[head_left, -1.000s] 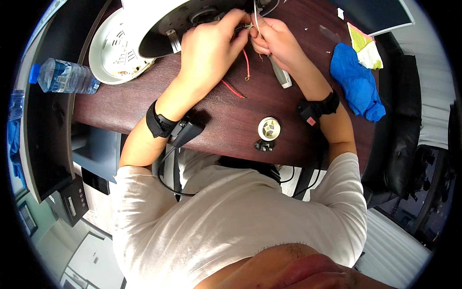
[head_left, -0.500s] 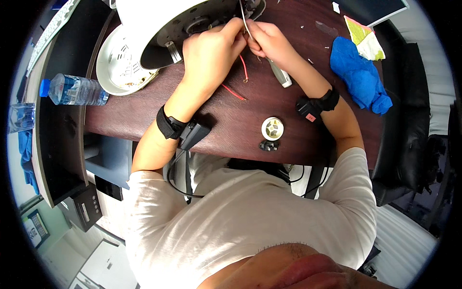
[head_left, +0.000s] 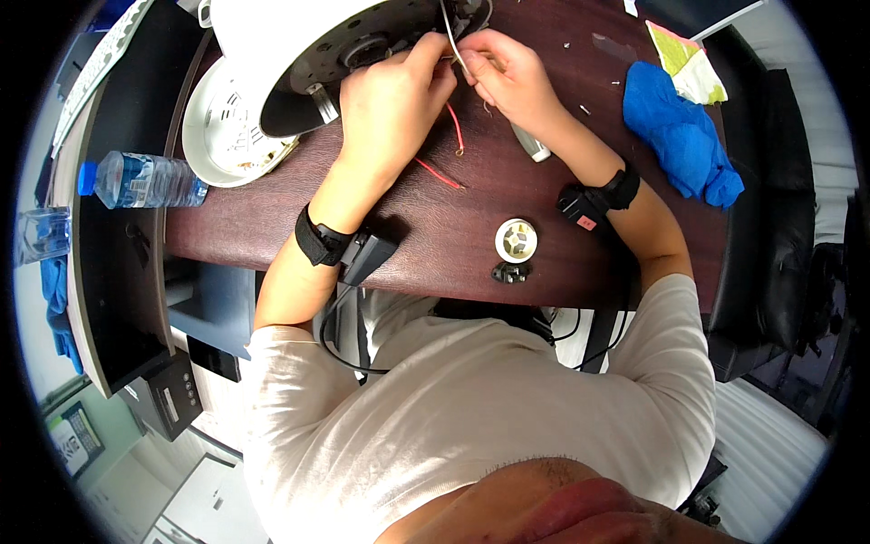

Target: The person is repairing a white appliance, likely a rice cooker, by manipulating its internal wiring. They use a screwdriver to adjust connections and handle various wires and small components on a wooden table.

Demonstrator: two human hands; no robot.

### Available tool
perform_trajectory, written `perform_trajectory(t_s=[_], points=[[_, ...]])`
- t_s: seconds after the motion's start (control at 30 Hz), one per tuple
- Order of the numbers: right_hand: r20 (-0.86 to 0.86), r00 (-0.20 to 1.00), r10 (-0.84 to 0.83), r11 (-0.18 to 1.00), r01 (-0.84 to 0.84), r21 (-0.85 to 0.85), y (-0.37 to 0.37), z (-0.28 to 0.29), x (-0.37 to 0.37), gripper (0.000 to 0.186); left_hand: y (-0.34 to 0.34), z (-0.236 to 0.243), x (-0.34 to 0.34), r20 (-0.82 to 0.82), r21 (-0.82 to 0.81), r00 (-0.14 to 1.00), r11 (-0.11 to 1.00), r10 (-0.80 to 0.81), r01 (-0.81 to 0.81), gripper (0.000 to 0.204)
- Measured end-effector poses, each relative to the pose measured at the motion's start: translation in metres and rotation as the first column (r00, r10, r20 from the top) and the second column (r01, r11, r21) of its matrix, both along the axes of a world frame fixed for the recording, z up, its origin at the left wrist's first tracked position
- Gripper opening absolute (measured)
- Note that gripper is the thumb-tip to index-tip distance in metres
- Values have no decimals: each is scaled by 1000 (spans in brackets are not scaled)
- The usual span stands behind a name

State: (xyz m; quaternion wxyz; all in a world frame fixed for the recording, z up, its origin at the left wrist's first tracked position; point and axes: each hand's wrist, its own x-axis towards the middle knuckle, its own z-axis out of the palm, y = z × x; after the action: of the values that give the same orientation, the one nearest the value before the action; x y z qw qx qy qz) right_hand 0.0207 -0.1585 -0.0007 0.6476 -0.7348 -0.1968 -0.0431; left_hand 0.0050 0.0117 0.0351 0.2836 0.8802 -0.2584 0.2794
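Note:
A white round appliance housing [head_left: 258, 27] with a dark, perforated interior sits at the table's back. My left hand [head_left: 394, 109] is closed in front of its opening; what the fingertips hold among the thin wires is hidden. My right hand [head_left: 517, 86] pinches a white wire [head_left: 449, 27] beside them. Under it lies a grey-handled tool [head_left: 535, 148], partly hidden. Two red wires [head_left: 439, 174] lie below the fingers. Nearer the front edge are a small white round part [head_left: 516, 238] and a black plug-like piece [head_left: 510, 272].
A white round tray [head_left: 199, 140] with small pieces is at the left, beside a plastic bottle [head_left: 136, 179]. On the right lie a blue cloth [head_left: 675, 136] and a yellow-white cloth [head_left: 684, 63]. A dark shelf unit [head_left: 118, 263] stands left; a black padded seat [head_left: 766, 254] stands right.
My right hand has shifted slightly up and left, its fingers moving along the white wire. My left hand stays bunched at the housing opening. The whole view has shifted slightly.

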Motion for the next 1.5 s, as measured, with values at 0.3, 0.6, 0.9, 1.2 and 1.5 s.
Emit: perform_trajectory(t_s=[0.3,0.6,0.9,1.2,1.5], points=[[42,996,-80,990,85,-117,1,3,0,13,2,-2,3,1,10,999,999,-38,38,19],[93,992,-88,991,96,-92,1,1,0,14,0,0,1,10,-36,1000,999,-29,29,17],[131,982,-135,983,149,-105,2,-1,1,13,-1,2,-1,1,-25,1000,1000,-15,15,18],[61,996,-71,994,76,-84,2,-1,3,15,-1,1,0,2,5,1000,1000,-17,17,17],[152,987,-60,993,75,-96,-3,-3,2,16,-3,3,-1,16,-21,1000,1000,-12,12,14]])
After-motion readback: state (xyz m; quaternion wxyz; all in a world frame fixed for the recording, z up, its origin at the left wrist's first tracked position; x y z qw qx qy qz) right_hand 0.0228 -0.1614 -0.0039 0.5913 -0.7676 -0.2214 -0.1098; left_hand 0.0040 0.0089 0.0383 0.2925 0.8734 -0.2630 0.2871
